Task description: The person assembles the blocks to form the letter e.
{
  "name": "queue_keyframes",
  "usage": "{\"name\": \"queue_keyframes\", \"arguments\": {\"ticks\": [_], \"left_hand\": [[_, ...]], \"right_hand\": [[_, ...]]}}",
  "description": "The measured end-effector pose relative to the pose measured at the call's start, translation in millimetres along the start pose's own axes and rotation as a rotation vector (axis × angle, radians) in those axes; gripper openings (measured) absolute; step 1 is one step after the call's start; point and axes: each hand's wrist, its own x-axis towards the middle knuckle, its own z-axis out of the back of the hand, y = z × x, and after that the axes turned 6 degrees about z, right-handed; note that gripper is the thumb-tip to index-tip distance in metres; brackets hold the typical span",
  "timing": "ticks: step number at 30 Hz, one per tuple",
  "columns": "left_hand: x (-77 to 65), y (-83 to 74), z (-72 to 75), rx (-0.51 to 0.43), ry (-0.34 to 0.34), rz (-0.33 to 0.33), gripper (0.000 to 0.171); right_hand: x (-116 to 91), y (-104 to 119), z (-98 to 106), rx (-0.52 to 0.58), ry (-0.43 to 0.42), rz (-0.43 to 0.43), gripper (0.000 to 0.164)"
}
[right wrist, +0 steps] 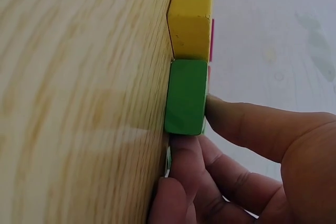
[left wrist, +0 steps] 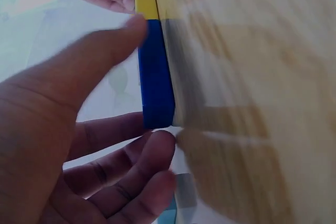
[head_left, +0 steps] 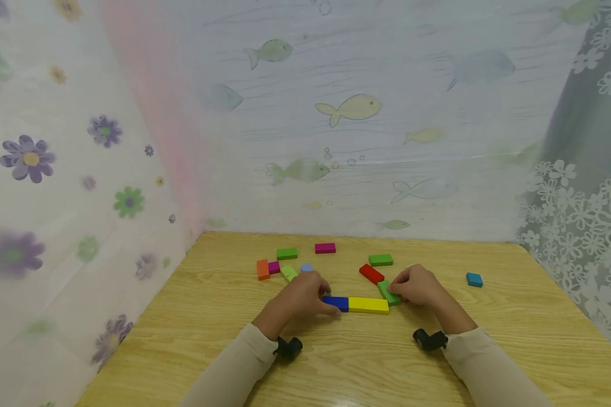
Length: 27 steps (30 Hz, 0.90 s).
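Observation:
My left hand (head_left: pixel 305 297) holds the dark blue block (head_left: pixel 336 304), thumb along its near side and fingers at its left end and behind. That block stands end to end with a long yellow block (head_left: pixel 368 305), making a straight row on the wooden table. At the row's right end, my right hand (head_left: pixel 418 287) pinches a green block (head_left: pixel 387 292) between thumb and fingers. The green block (right wrist: pixel 186 97) lies at a slant, its near end right by the yellow block's end. A red block (head_left: pixel 371 274) lies just behind it.
Behind the left hand lie a light green block (head_left: pixel 288 275), a light blue block (head_left: pixel 306 267), an orange block (head_left: pixel 262 269) and a small purple block (head_left: pixel 274 267). Farther back are two green blocks (head_left: pixel 287 254) and a magenta block (head_left: pixel 325 248). A teal block (head_left: pixel 474 279) sits far right.

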Motion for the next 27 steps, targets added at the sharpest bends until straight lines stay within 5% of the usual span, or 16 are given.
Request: {"name": "queue_keyframes", "arguments": {"ticks": [5, 11, 18, 27], "left_hand": [[15.3, -8.7, 0.3, 0.053, -0.062, -0.019, 0.051], [49.1, -31.3, 7.2, 0.120, -0.081, 0.036, 0.044], [94.9, -53.0, -1.2, 0.073, -0.064, 0.082, 0.038], [122.4, -71.1, -15.7, 0.016, -0.101, 0.212, 0.045]], "right_hand": [[1, 0, -1, -0.005, 0.003, 0.002, 0.020], [2, 0, -3, -0.003, 0.000, 0.002, 0.020], [1, -1, -2, 0.003, 0.000, -0.022, 0.020], [0, -2, 0, 0.007, -0.006, -0.005, 0.021]]}}
